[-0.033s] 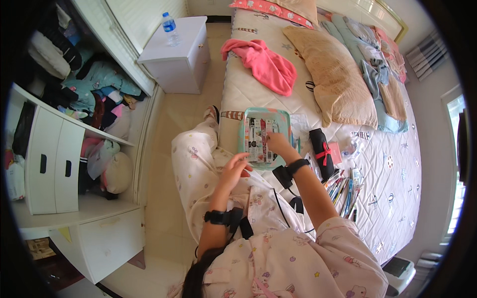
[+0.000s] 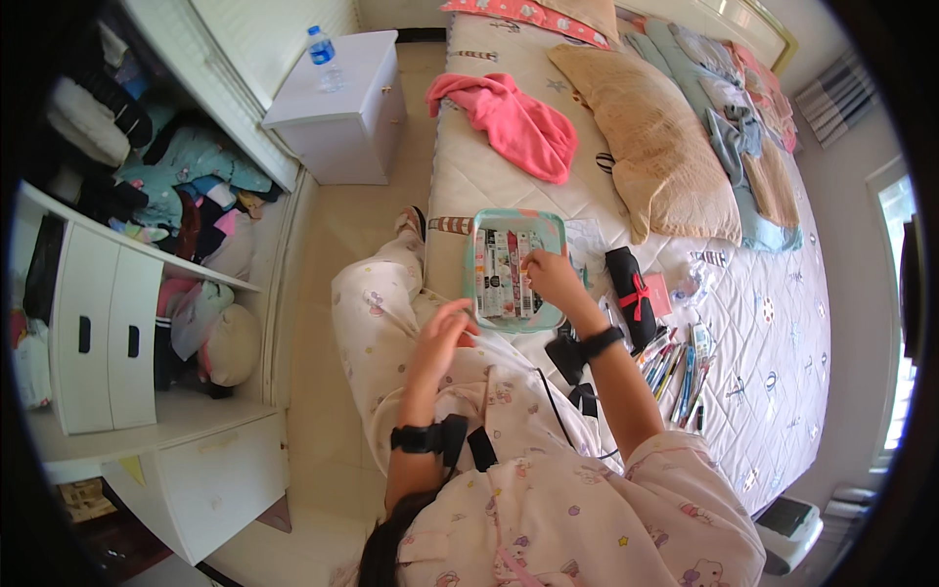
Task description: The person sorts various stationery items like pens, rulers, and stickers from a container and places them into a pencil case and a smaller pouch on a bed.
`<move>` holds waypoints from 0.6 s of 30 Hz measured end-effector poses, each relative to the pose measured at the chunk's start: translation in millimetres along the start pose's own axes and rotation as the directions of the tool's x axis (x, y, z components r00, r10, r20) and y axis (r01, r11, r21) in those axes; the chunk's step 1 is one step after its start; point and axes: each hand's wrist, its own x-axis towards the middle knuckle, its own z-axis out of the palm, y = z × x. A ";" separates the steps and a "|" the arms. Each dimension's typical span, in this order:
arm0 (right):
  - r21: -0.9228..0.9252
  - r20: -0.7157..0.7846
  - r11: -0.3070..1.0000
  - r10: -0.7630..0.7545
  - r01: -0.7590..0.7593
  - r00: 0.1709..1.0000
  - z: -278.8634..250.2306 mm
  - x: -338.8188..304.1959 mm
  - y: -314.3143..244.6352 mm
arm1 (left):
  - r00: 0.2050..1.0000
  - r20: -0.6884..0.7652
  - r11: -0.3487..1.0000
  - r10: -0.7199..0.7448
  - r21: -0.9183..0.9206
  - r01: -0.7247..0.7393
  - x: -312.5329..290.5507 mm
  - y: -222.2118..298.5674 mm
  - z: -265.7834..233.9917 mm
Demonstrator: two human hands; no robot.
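A rectangular teal-and-pink tray (image 2: 473, 256) lies on the bed edge in front of me. Several slim printed packages (image 2: 502, 279) fill it side by side, mostly white, one of them red. My right hand (image 2: 555, 279) is over the tray's right part, its fingers curled and pinched together; whatever is between them is hidden. Nearer to me, my left hand (image 2: 445, 336) hovers by the tray's near left corner, above my lap. Its fingers are apart and hold nothing. Black straps with small boxes circle both forearms.
Right of the tray lie a black roll with a red ribbon (image 2: 629, 298), a pink box (image 2: 655, 292), crumpled clear plastic (image 2: 693, 284) and several pens (image 2: 680, 367). Beyond are a pink cloth (image 2: 523, 127) and a beige pillow (image 2: 655, 147). A white nightstand (image 2: 337, 147) bears a water bottle (image 2: 323, 54).
My right hand has shifted slightly up over the tray and its fingers look more pinched. My left hand has moved a little to the left and down.
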 end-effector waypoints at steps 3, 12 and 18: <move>0.423 -0.192 0.906 0.100 -0.010 0.976 -56.0 -53.4 -19.2 | 0.977 -0.152 0.989 0.146 0.022 -0.145 -13.0 22.4 -10.4; 0.386 -0.570 0.766 0.636 -0.514 0.520 -76.2 -235.3 183.8 | 0.992 0.095 0.986 -0.086 0.148 0.071 3.0 23.8 14.1; 0.415 -0.487 0.564 0.801 -0.714 0.349 -52.7 -292.6 229.1 | 0.956 0.272 0.978 -0.112 0.203 0.057 14.2 22.3 62.6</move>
